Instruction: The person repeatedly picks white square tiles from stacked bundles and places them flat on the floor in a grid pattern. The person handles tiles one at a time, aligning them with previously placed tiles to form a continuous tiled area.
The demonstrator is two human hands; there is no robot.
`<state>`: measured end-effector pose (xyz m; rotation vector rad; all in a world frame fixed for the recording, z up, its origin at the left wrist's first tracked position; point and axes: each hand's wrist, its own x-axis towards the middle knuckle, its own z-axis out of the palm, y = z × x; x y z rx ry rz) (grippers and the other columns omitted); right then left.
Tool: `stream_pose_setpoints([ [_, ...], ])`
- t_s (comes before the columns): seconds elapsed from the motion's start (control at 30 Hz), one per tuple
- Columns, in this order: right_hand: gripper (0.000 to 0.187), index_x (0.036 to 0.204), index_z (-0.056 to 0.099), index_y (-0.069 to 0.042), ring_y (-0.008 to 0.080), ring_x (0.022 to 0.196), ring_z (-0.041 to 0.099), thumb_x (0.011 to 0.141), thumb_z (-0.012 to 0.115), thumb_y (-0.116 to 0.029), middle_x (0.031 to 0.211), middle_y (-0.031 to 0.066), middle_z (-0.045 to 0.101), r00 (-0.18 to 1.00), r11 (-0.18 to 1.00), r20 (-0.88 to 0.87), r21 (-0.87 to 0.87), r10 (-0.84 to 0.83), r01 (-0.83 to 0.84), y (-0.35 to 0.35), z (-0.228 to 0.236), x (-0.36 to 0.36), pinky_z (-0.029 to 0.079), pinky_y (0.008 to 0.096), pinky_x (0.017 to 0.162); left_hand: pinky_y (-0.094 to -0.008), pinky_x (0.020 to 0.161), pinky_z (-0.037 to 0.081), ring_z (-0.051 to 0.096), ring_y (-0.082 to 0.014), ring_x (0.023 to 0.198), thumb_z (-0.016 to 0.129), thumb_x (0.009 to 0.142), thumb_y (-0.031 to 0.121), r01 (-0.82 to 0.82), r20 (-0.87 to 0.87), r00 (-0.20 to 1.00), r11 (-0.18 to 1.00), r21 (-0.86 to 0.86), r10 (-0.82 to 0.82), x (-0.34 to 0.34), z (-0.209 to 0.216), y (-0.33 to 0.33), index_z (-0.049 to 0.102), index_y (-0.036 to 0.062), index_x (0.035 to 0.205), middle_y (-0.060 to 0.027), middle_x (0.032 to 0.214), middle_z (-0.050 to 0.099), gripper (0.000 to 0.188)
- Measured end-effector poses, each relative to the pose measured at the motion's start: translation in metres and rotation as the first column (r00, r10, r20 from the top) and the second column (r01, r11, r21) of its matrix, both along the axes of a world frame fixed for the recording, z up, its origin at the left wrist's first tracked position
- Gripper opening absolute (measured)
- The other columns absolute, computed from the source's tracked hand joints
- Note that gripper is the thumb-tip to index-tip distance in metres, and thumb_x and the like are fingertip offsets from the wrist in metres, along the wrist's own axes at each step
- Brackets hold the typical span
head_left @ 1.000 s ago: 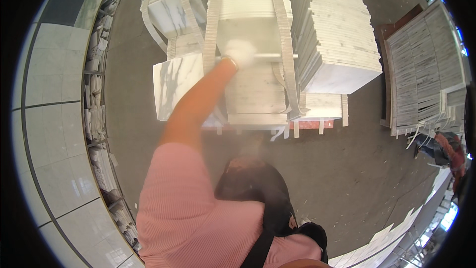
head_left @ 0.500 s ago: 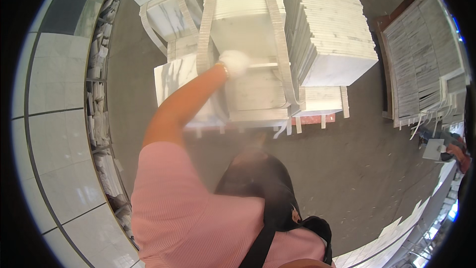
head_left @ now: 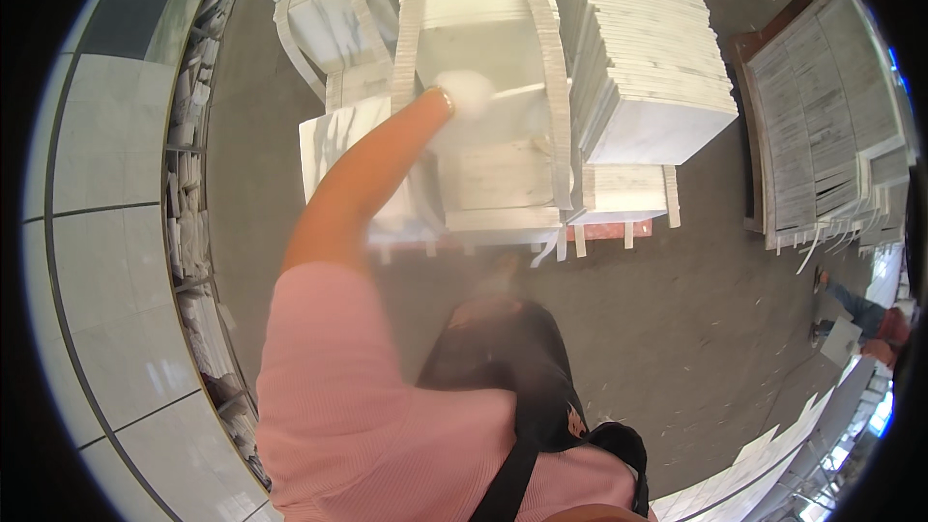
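Note:
My left hand (head_left: 466,93), in a white glove and hazy in the picture, is closed at the top edge of a thin white marble tile (head_left: 503,114). That tile stands slightly tilted in a gap in the middle row of tiles (head_left: 495,174), between two beige padded straps (head_left: 551,68). Its pale top edge slopes up to the right. Single fingers are blurred and do not show apart. My right hand is out of the picture.
To the right stands a tall block of stacked white tiles (head_left: 657,68). On the left are more strapped tiles (head_left: 338,29) and a rack of stone offcuts (head_left: 198,222) beside pale panels (head_left: 111,261). A tile-loaded frame (head_left: 817,116) and a person (head_left: 865,319) are at far right.
My left hand and the marble tile's top edge have moved away from me, and the edge now tilts up to the right. The person at far right has shifted.

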<state>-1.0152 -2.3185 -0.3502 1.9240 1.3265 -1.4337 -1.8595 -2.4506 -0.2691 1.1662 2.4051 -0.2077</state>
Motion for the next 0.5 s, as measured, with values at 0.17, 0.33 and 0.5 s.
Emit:
stream_pose_setpoints([
  [0.17,0.048,0.138,0.058,0.004,0.0237,0.122,0.060,0.094,0.067,-0.015,0.133,0.0162,0.065,0.993,0.994,0.067,-0.045,0.099,-0.096,-0.002,0.005,-0.004,0.045,0.0323,0.104,-0.0481,0.068,0.058,0.073,-0.0382,0.085,0.060,0.077,0.013,-0.007,0.010,1.000,0.997,0.078,0.006,-0.026,-0.026,0.021,0.077,0.0026,0.092,-0.0207,0.091,0.074,0.025],
  [0.33,0.046,0.134,0.061,0.004,0.0213,0.112,0.065,0.092,0.069,-0.015,0.121,0.0134,0.070,0.996,0.995,0.036,0.056,0.080,-0.082,-0.016,0.019,-0.011,0.050,0.0315,0.097,-0.0452,0.081,0.056,0.071,-0.0368,0.094,0.057,0.081,0.020,0.067,0.046,0.997,0.997,0.049,-0.069,-0.058,-0.038,0.032,0.078,0.0026,0.099,-0.0217,0.102,0.074,0.032],
  [0.5,0.048,0.133,0.062,0.003,0.0196,0.102,0.068,0.090,0.071,-0.014,0.113,0.0122,0.072,0.992,0.991,-0.001,-0.041,-0.125,0.125,-0.039,0.022,-0.009,0.053,0.0315,0.089,-0.0446,0.077,0.057,0.071,-0.0378,0.087,0.057,0.085,0.018,-0.037,0.006,0.999,0.986,0.165,0.037,-0.070,-0.058,0.018,0.076,0.0001,0.091,-0.0224,0.092,0.073,0.026],
])
